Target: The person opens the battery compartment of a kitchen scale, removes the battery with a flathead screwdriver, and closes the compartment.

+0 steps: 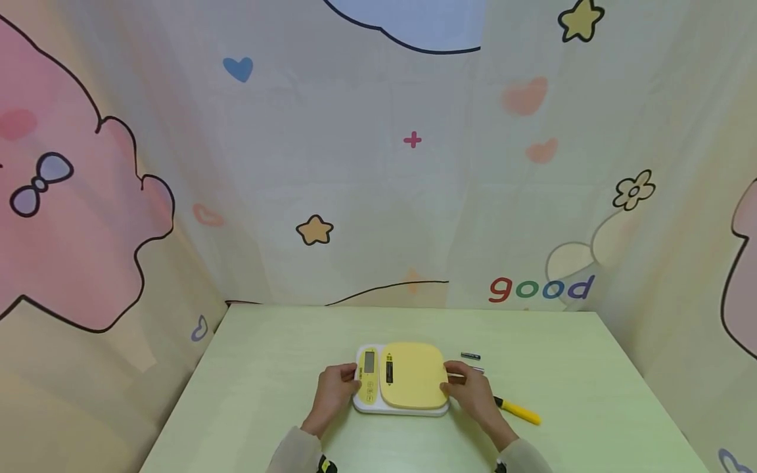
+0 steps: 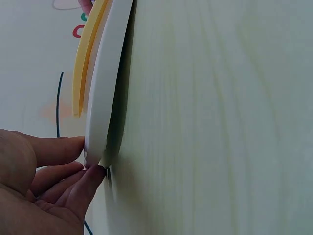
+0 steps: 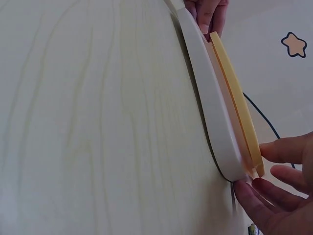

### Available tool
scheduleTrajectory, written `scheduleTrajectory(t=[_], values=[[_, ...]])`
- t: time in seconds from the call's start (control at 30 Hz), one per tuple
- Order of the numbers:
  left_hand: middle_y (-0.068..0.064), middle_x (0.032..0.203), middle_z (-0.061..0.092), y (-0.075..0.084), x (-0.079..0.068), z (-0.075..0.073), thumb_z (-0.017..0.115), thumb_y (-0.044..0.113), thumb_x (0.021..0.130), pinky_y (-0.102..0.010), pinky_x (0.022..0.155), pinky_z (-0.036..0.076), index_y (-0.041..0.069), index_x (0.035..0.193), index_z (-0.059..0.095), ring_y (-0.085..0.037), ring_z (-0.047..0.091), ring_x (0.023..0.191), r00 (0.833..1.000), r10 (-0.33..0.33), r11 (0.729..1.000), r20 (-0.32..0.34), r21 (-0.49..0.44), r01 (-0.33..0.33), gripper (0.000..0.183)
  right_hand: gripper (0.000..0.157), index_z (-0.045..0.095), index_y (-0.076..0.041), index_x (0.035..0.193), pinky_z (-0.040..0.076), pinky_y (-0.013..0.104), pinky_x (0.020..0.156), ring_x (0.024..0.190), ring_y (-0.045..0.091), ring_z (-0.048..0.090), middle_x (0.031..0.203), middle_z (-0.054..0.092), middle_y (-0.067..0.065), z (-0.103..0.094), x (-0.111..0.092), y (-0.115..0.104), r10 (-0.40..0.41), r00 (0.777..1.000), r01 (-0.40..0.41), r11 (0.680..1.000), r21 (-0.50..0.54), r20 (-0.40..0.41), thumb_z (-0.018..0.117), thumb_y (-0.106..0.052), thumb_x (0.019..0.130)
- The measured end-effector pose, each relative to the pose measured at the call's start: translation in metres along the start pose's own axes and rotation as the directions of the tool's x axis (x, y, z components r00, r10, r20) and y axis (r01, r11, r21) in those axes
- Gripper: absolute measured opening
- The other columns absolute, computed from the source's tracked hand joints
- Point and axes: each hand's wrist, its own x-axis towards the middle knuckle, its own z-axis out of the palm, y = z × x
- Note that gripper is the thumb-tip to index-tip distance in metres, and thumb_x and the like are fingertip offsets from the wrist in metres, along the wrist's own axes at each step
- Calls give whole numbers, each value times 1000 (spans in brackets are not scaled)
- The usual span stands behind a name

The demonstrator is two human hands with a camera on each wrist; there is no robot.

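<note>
A kitchen scale with a white base and a yellow square platform lies on the table, its small grey display to the left. My left hand pinches the base's left edge, thumb above and fingers at the side, as the left wrist view shows too. At the opposite edge my right hand grips the scale, its thumb against the yellow platform and fingertips low by the white base. A dark shadow runs under the base. A dark strip marks the platform's left part.
Two small batteries lie behind my right hand, the dark one farther back. A yellow-handled tool with a black end lies right of that hand, partly covered by it. Printed curtains border the pale table at the back and sides.
</note>
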Motion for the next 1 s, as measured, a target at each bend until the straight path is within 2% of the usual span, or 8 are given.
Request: scheduleTrajectory(t=[0.23, 0.37, 0.5, 0.63, 0.83, 1.0], values=[[-25, 118, 68, 3, -1, 5, 67, -7, 81, -37, 90, 58, -10, 121, 63, -34, 67, 110, 999, -1, 999, -43, 34, 3, 41, 39, 67, -7, 119, 59, 37, 86, 107, 29, 67, 120, 69, 14, -2, -2, -2, -5, 1000, 5, 1000, -3, -10, 76, -7, 81], [-26, 121, 67, 5, 1, 2, 62, -10, 81, -39, 92, 57, -9, 123, 63, -36, 66, 112, 998, 23, 999, -58, 25, -22, 42, 37, 67, -6, 118, 58, 36, 85, 108, 29, 67, 119, 69, 13, -2, -4, -3, -22, 1000, 22, 1000, -11, -1, 75, -7, 82], [-23, 124, 66, 8, 4, -6, 62, -3, 86, -43, 91, 57, -4, 124, 64, -37, 67, 110, 998, 41, 999, -43, 21, -40, 38, 35, 67, -7, 118, 59, 36, 82, 105, 26, 67, 119, 69, 12, -4, -7, -5, -22, 1000, 21, 999, -45, -10, 74, -12, 85], [-19, 128, 65, 10, 8, -9, 64, 4, 89, -43, 90, 57, 2, 126, 65, -35, 66, 111, 998, 48, 998, -27, 41, -47, 37, 35, 67, -8, 119, 58, 33, 74, 99, 24, 68, 117, 69, 10, -7, -15, -12, -38, 998, 32, 992, -126, -47, 74, -20, 87], [-19, 132, 62, 14, 21, -12, 64, 7, 90, -44, 92, 57, 1, 129, 61, -37, 64, 114, 993, 115, 991, 12, 69, -115, 40, 41, 66, -9, 120, 55, 35, 73, 97, 23, 67, 120, 67, 8, -4, -31, -23, -103, 993, 85, 965, -250, -59, 76, -27, 84], [-19, 135, 60, 18, 29, -12, 63, 7, 91, -50, 94, 55, 1, 131, 60, -40, 61, 117, 987, 155, 982, 48, 105, -159, 41, 50, 64, -6, 122, 53, 34, 68, 89, 20, 66, 110, 66, 8, 0, -42, -29, -106, 993, 91, 957, -274, -43, 79, -28, 81]])
